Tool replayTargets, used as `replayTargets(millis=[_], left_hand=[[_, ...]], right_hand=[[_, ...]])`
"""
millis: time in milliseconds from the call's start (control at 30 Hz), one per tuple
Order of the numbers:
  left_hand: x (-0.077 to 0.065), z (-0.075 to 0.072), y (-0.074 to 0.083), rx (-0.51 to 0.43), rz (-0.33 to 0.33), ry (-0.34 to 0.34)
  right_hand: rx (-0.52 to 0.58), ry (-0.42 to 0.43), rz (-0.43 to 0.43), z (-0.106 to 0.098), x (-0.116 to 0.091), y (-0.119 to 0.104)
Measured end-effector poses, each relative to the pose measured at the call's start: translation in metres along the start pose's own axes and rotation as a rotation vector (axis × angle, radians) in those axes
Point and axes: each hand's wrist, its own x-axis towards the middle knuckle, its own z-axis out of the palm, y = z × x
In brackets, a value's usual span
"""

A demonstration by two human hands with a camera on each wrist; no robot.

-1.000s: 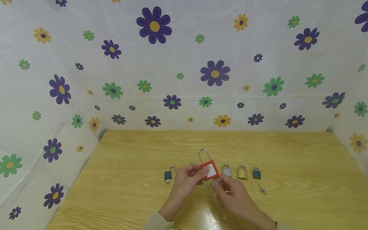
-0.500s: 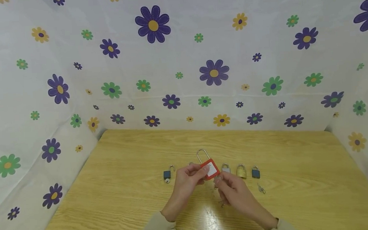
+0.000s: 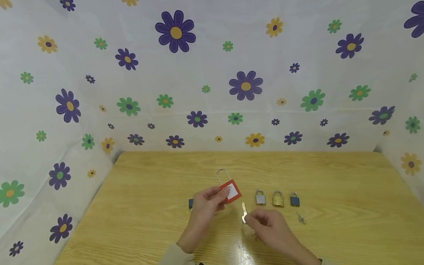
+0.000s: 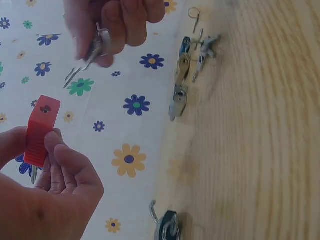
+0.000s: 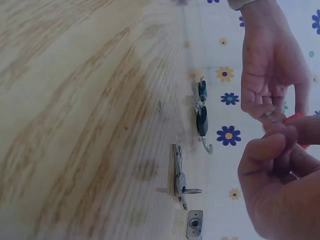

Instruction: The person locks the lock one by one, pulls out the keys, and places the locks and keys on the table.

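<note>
In the head view my left hand [image 3: 203, 209] holds a red padlock [image 3: 232, 191] with a white label, thumb over its face. The tall metal shackle points up and looks closed. To the right, my right hand [image 3: 272, 227] pinches a key [image 3: 244, 211] by its head, blade pointing up. A gap separates key and padlock. In the left wrist view the keyhole in the padlock's red base [image 4: 45, 109] faces the key. More metal hangs with the key in the fingers, partly hidden. The right wrist view shows the padlock mostly covered by the right fingers.
A silver padlock [image 3: 260, 198], a brass padlock [image 3: 278, 200] and a blue padlock [image 3: 294, 200] stand in a row on the wooden table [image 3: 146, 184]. A small key [image 3: 301, 218] lies before them. Another blue padlock [image 3: 191, 203] is partly behind the left hand. Flowered cloth [image 3: 208, 68] surrounds the table.
Earlier the right fingers were at the padlock's base with the key. Now the key is out and apart from it. The left hand and padlock have moved left, the right hand slightly down.
</note>
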Motion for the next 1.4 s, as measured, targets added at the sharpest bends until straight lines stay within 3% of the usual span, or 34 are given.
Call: replayTargets(millis=[200, 400, 500, 733, 833, 1133, 1400], left_hand=[[0.002, -0.011, -0.007, 0.012, 0.015, 0.036], [0.001, -0.014, -0.011, 0.004, 0.02, 0.024], [0.0, -0.014, -0.012, 0.021, 0.02, 0.035], [0.0, -0.013, -0.013, 0.025, 0.02, 0.048], [0.0, -0.013, -0.013, 0.027, 0.02, 0.05], [0.001, -0.013, -0.018, 0.008, -0.001, 0.033], [0.0, -0.013, -0.017, 0.022, 0.0, 0.025]], right_hand=[[-0.181, 0.107, -0.014, 0.005, 0.001, 0.005], [-0.192, 0.176, 0.027, 0.012, -0.002, 0.008], [-0.187, 0.141, 0.038, 0.014, -0.004, 0.009], [-0.215, -0.089, 0.024, 0.014, -0.005, 0.012], [-0.225, -0.152, 0.032, 0.014, -0.002, 0.01], [-0.376, -0.128, -0.006, 0.022, 0.012, 0.007], [-0.52, -0.105, 0.057, 0.029, 0.019, -0.002]])
